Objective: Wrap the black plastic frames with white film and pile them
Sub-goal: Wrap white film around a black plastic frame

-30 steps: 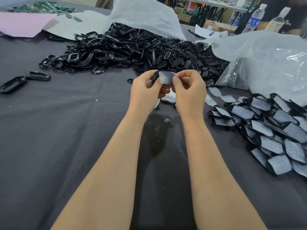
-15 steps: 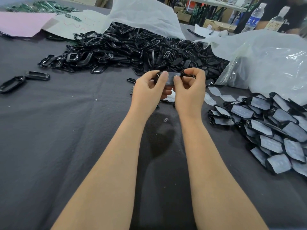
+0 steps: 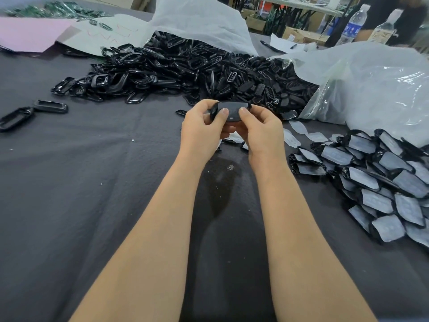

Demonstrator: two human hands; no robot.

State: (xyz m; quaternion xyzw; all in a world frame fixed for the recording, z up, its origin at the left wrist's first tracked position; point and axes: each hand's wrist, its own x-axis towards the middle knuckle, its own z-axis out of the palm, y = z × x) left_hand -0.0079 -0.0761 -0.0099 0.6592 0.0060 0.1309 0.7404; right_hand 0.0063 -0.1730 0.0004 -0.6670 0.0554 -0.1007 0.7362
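both hands, left [image 3: 201, 130] and right [image 3: 262, 131], have their fingers pinching one black frame [image 3: 232, 110] above the bench [image 3: 92, 182], wrapped pile [image 3: 380, 182] off to the right

Single view, mine to watch: wide-angle, worn on the person's head, facing forward and down over the dark table [image 3: 69, 205]. Left hand [image 3: 202, 129] and right hand [image 3: 262, 133] meet on a black frame [image 3: 232, 110] just above centre, near the lens. A far bottle [image 3: 354, 26] leans at the top edge.
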